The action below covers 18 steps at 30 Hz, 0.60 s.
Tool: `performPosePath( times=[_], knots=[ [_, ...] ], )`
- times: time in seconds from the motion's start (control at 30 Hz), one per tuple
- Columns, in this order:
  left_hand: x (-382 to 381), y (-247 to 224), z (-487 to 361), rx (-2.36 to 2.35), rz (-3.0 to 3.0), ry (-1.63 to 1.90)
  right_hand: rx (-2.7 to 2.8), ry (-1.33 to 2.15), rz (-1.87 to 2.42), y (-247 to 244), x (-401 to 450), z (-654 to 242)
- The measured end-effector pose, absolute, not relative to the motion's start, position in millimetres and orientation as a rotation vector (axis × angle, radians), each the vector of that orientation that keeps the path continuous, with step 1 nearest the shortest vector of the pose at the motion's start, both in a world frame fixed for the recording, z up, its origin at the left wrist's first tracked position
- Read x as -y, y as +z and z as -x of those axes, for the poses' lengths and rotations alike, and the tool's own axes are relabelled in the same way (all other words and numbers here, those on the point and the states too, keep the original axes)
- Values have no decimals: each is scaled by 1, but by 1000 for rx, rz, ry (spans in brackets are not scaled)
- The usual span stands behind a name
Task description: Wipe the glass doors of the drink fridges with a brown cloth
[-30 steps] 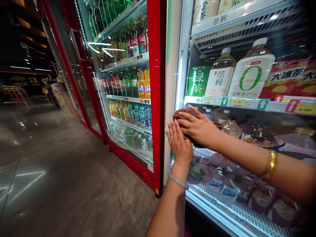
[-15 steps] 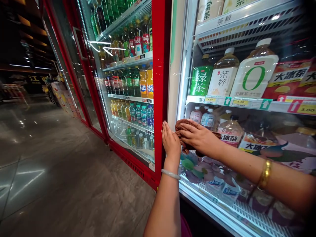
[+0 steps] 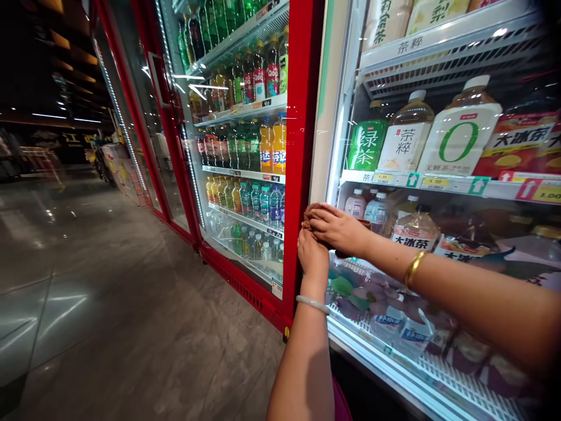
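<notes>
A crumpled brown cloth (image 3: 312,211) is bunched against the glass door's left edge. My right hand (image 3: 344,231) lies over it, fingers bent across the fabric and pressing it to the door. Just below, my left hand (image 3: 312,254) meets the cloth's lower left side with its fingers curled at the fabric; its thumb is hidden. The glass fridge door (image 3: 350,269) carries a printed picture of purple fruit and green leaves. Behind the glass stand tea bottles, among them a large white-labelled bottle (image 3: 460,134).
On the left, a red-framed drinks fridge (image 3: 302,146) holds several shelves of bottles. A grey stone floor (image 3: 153,327) runs alongside it. Stacked goods (image 3: 123,169) stand farther back. A white shelf edge with price tags (image 3: 432,182) crosses the right fridge.
My right hand and the cloth have moved left, up against my left hand. My left hand's fingers, straight before, are now bent at the cloth. The view has shifted slightly left.
</notes>
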<state>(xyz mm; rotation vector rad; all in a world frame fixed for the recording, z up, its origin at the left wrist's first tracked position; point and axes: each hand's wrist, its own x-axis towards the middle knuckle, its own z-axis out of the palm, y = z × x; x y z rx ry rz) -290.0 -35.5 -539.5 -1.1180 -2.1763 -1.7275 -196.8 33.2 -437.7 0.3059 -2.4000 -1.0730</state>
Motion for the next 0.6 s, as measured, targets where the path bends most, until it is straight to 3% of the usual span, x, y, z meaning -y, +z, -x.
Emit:
performPosePath(
  times=[0.2, 0.47, 0.6],
  knots=[
    [34, -527, 272, 2082, 1185, -1692, 2294, -951, 52, -378, -34, 203],
    [40, -537, 265, 2075, 1248, -1600, 2194, -961, -94, -443, -23, 201],
    [46, -528, 271, 2078, 1314, -1490, 2098, -919, -69, -448, -22, 197]
  ],
)
